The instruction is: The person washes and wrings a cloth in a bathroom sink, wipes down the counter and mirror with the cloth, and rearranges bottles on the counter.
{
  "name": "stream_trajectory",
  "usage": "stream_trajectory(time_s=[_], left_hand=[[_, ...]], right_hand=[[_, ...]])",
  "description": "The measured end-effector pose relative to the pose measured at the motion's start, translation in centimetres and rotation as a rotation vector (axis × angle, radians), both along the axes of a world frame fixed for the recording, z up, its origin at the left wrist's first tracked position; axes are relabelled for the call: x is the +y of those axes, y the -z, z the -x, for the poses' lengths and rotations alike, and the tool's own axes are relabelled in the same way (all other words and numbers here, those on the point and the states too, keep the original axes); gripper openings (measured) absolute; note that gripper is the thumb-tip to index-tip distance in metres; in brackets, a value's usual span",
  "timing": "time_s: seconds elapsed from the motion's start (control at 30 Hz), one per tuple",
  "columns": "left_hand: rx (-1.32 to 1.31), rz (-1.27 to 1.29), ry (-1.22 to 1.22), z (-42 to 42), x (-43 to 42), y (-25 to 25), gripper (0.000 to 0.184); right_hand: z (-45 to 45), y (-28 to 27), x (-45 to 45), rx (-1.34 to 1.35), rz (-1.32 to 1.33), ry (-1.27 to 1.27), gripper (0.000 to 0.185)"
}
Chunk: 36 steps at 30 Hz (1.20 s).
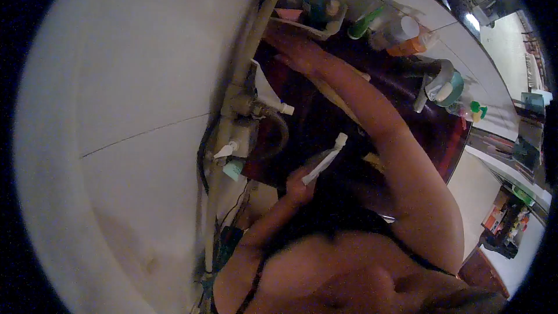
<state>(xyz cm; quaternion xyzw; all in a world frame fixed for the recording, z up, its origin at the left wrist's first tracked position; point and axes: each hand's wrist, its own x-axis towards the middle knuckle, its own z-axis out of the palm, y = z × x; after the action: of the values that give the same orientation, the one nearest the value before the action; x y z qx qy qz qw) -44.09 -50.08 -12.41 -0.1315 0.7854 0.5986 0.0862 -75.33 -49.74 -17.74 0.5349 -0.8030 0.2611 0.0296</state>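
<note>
My left hand [298,185] is closed around the lower end of a white squeeze tube [324,163], which looks like toothpaste. The tube's capped end points up and to the right. My right arm stretches across the dark red counter [401,90], and my right hand [299,52] lies just in front of a pale basket [319,32]. Its fingers look stretched out to the left, though they are dim, and nothing shows in them. Bottles [314,3] with white caps stand in that basket. Below my right hand, a white wedge-shaped piece with a capped end [270,90] sits by the pipe.
A pale pipe [250,52] with a valve [238,104] and hose runs along the tiled wall [139,81]. Along the counter's back stand a green tube [365,23], a white-capped container [404,30], a teal cup [453,87] and a green-topped pump bottle [478,110].
</note>
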Motion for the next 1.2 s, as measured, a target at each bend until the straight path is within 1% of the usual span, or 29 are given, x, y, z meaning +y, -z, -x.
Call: stream_trajectory(time_s=[0.03,0.07,0.1,0.13,0.17,0.2,0.23,0.27,0.3,0.33,0.37,0.43,0.47,0.53,0.57,0.63,0.67,0.7,0.77,0.8,0.83,0.87,0.9,0.97,1.03,1.07,1.13,1.17,1.2], left_hand=[[0.079,-0.004,0.022,-0.1,0.2,0.5,0.027],[0.072,0.000,0.025,-0.7,0.2,0.2,0.027],[-0.068,0.054,-0.008,-1.4,0.1,-0.3,0.026],[-0.204,0.107,-0.042,-1.8,0.0,-0.7,0.026],[-0.203,0.111,-0.043,-1.5,0.0,-1.3,0.026],[-0.044,0.032,-0.108,-1.2,0.1,-2.1,0.024],[0.035,-0.008,-0.145,-1.4,0.2,-2.4,0.024],[0.114,-0.047,-0.177,-1.5,0.3,-2.7,0.023],[0.104,0.053,-0.162,-1.8,0.4,-2.8,0.021],[0.097,0.153,-0.146,-2.0,0.5,-2.8,0.020],[0.099,0.157,-0.149,-2.1,0.6,-2.9,0.020],[0.191,0.112,-0.170,-2.2,1.1,-2.9,0.019],[0.190,0.112,-0.174,-2.3,1.4,-3.2,0.019],[0.046,0.059,-0.277,-2.2,2.1,-4.1,0.019],[0.051,0.060,-0.284,-1.8,2.2,-4.4,0.019],[0.157,0.122,-0.273,-0.4,2.3,-5.1,0.021],[0.155,0.125,-0.273,0.1,2.3,-5.5,0.021],[0.211,0.155,-0.278,0.6,2.4,-5.7,0.022],[0.267,0.189,-0.294,2.0,2.9,-5.2,0.023],[0.385,0.141,-0.438,3.2,3.6,-4.4,0.024],[0.506,0.087,-0.581,4.7,4.3,-3.6,0.025],[0.530,0.079,-0.645,6.6,4.9,-3.5,0.025],[0.558,0.069,-0.709,9.0,5.2,-3.5,0.025],[0.688,0.140,-0.791,13.2,5.1,-3.1,0.027],[0.741,0.294,-0.866,16.9,4.7,-3.6,0.033],[0.742,0.296,-0.875,18.5,4.1,-3.3,0.033],[0.744,0.394,-0.963,22.3,2.9,-2.4,0.038],[0.744,0.393,-0.975,23.8,2.1,-1.8,0.038],[0.753,0.398,-1.029,25.1,1.1,-1.2,0.040]], right_hand=[[-0.1,0.2,-0.7,-0.011,-0.006,0.039,0.052],[-0.7,-0.9,-1.1,-0.018,-0.003,0.042,0.052],[-1.3,-3.0,-1.3,-0.120,0.057,0.012,0.050],[-1.8,-3.3,-1.3,-0.169,0.088,-0.004,0.048],[-2.2,-3.6,-1.2,-0.217,0.120,-0.020,0.047],[-3.0,-2.5,-1.1,-0.224,0.053,-0.075,0.046],[-3.6,-1.3,-1.0,-0.230,-0.014,-0.130,0.045],[-4.3,-1.8,-0.8,-0.232,-0.014,-0.135,0.045],[-5.3,-2.9,-0.5,-0.465,0.046,-0.102,0.044],[-6.1,-3.7,-0.1,-0.580,0.075,-0.089,0.044],[-7.0,-4.5,0.3,-0.694,0.109,-0.072,0.044],[-8.2,-5.3,1.9,-0.576,0.023,-0.067,0.041],[-9.1,-4.6,2.7,-0.576,0.021,-0.070,0.041],[-10.5,-2.5,4.1,-0.446,0.283,-0.163,0.039],[-10.2,-3.6,4.5,-0.442,0.282,-0.170,0.039],[-9.4,-7.1,5.5,-0.815,-0.132,-0.032,0.039],[-8.8,-6.1,5.6,-0.817,-0.129,-0.034,0.039],[-7.6,-4.8,5.3,-0.511,0.063,0.004,0.039],[-5.8,-3.2,5.8,-0.203,0.253,0.028,0.039],[-5.1,-3.3,6.4,-0.373,0.161,0.052,0.040],[-4.7,-3.0,7.3,-0.455,0.112,0.059,0.041],[-4.3,-2.8,8.1,-0.534,0.062,0.070,0.041],[-4.0,-1.6,9.0,-0.567,0.117,0.086,0.041],[-3.9,0.3,11.0,-0.594,0.164,0.096,0.042],[-3.8,1.6,12.4,0.184,-0.101,0.125,0.046],[-3.8,1.9,12.2,0.187,-0.101,0.116,0.046],[-3.2,2.2,11.7,-0.097,-0.026,0.153,0.040],[-3.4,1.8,11.8,-0.092,-0.031,0.143,0.040],[-3.9,1.3,12.0,-0.236,-0.001,0.159,0.041]])
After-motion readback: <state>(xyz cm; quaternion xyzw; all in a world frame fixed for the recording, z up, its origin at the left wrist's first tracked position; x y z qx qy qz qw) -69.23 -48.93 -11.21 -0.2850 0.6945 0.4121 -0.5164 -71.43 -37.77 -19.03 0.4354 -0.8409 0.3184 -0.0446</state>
